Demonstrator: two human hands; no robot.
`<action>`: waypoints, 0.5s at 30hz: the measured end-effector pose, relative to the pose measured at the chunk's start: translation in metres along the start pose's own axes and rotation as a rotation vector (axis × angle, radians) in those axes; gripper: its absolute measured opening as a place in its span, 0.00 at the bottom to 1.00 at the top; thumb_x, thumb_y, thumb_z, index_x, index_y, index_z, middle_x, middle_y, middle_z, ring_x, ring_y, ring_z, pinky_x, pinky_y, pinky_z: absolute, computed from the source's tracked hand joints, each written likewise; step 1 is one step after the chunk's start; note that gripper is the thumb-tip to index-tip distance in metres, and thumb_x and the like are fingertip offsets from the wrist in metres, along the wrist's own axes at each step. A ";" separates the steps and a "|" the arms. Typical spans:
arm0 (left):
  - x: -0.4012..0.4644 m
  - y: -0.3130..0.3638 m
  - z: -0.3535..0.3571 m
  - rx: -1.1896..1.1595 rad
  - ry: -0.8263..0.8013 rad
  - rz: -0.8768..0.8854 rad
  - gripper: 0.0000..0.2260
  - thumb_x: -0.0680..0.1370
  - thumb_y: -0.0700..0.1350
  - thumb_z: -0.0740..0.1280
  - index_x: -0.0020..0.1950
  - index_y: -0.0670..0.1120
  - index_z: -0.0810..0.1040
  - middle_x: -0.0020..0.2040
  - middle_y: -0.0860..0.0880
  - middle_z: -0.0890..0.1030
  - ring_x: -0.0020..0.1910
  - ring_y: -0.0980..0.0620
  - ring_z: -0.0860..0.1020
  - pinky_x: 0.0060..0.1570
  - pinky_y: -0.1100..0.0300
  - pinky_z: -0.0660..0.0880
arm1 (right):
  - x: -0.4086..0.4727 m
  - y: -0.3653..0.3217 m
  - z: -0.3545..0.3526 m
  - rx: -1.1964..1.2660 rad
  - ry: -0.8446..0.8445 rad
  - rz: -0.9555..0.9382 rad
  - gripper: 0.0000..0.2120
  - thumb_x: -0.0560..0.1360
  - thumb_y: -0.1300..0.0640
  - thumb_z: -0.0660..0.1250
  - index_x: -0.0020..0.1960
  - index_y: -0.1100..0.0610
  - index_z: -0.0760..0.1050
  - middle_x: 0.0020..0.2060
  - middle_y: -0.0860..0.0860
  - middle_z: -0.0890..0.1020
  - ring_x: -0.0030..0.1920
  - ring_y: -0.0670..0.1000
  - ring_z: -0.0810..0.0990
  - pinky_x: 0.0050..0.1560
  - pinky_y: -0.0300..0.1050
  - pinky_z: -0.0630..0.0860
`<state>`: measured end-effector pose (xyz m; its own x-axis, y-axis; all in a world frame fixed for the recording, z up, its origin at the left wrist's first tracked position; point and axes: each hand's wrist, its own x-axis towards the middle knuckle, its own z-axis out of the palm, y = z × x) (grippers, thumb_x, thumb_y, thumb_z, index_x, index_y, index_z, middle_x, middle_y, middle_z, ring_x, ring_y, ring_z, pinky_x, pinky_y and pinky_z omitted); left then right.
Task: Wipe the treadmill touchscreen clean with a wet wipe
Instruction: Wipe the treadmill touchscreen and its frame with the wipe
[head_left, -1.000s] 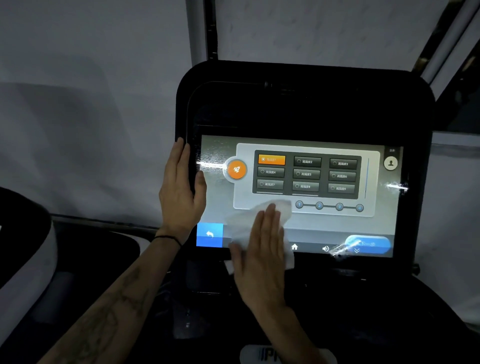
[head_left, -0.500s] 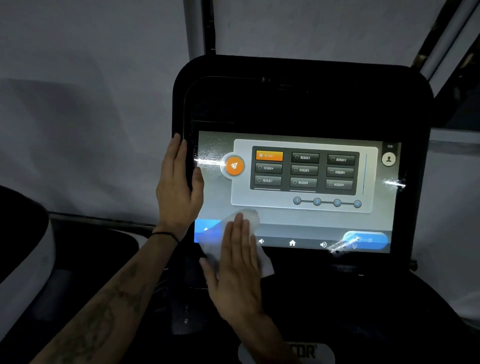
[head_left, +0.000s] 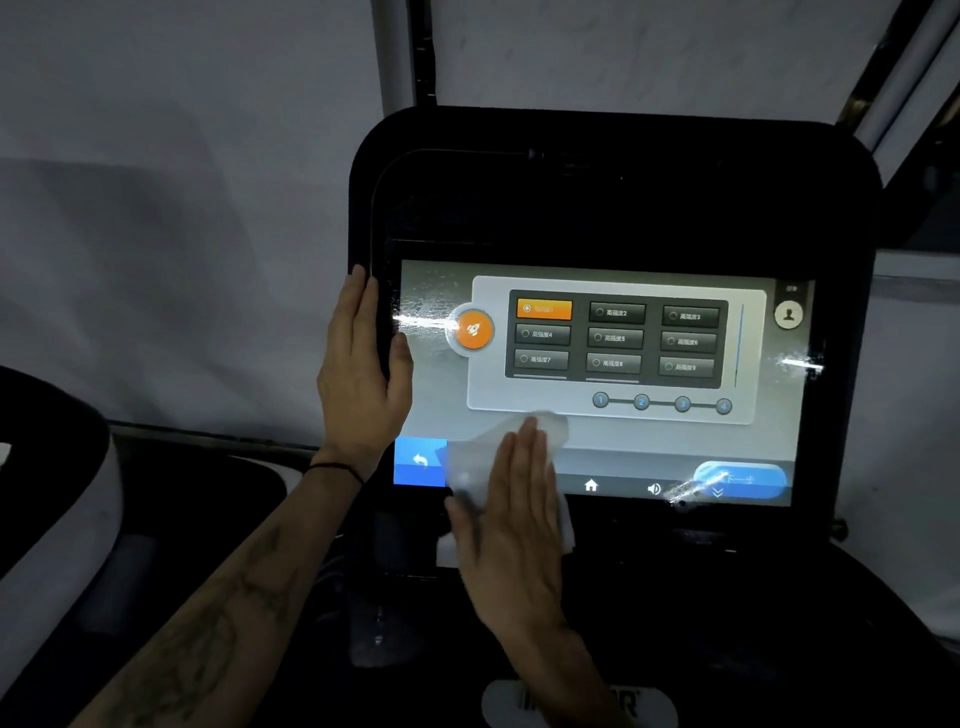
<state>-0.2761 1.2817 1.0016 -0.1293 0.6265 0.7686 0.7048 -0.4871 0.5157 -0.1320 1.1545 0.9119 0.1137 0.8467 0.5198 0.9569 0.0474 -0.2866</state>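
The wet wipe (head_left: 498, 457) is spread flat against the lower left part of the touchscreen (head_left: 597, 384), pinned there under the right hand (head_left: 511, 525); that hand is fully open, fingers (head_left: 524, 457) straight and pressed together on the wipe, nothing gripped, just palm pressure; a bit of the wipe sticks out past the fingertips up top and hangs below the screen's bottom edge on the right side of the hand. Just left of the wipe there's a blue back button (head_left: 420, 461) showing; the screen is lit, with a grid of nine menu buttons, an orange round icon (head_left: 472, 329), and home and volume icons along the bottom bar; you can see streaky glare smears at the left and right edges. The left hand (head_left: 361, 374) is on the left rim of the black console housing (head_left: 597, 182), fingers up along the side and thumb hooked over the front edge, so loosely wrapped around the frame; thin black band (head_left: 335, 470) on that wrist, tattooed forearm. Pale wall (head_left: 182, 208) behind it all; pretty dim lighting overall.
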 end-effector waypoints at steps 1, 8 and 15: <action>0.000 0.000 0.000 0.000 0.001 0.004 0.24 0.84 0.45 0.59 0.81 0.41 0.65 0.82 0.45 0.65 0.81 0.50 0.65 0.74 0.67 0.64 | -0.010 0.004 0.000 -0.012 0.000 0.004 0.38 0.83 0.39 0.54 0.81 0.65 0.54 0.82 0.60 0.53 0.83 0.58 0.52 0.77 0.56 0.59; 0.000 0.000 0.000 0.012 0.002 0.000 0.24 0.84 0.44 0.59 0.81 0.41 0.65 0.82 0.45 0.65 0.81 0.50 0.65 0.73 0.67 0.65 | -0.008 -0.019 0.006 0.066 -0.055 -0.081 0.38 0.84 0.39 0.52 0.82 0.65 0.53 0.83 0.58 0.53 0.83 0.56 0.51 0.78 0.54 0.56; 0.001 -0.001 0.000 -0.003 0.014 0.016 0.24 0.84 0.44 0.59 0.80 0.39 0.66 0.81 0.43 0.66 0.80 0.47 0.66 0.74 0.68 0.64 | -0.039 -0.010 0.012 0.060 -0.045 -0.088 0.38 0.82 0.40 0.58 0.81 0.64 0.55 0.83 0.58 0.55 0.82 0.57 0.54 0.76 0.56 0.62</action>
<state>-0.2767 1.2834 1.0020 -0.1281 0.6100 0.7819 0.7050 -0.4985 0.5044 -0.1489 1.1276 0.8850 0.0164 0.8608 0.5087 0.9447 0.1533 -0.2898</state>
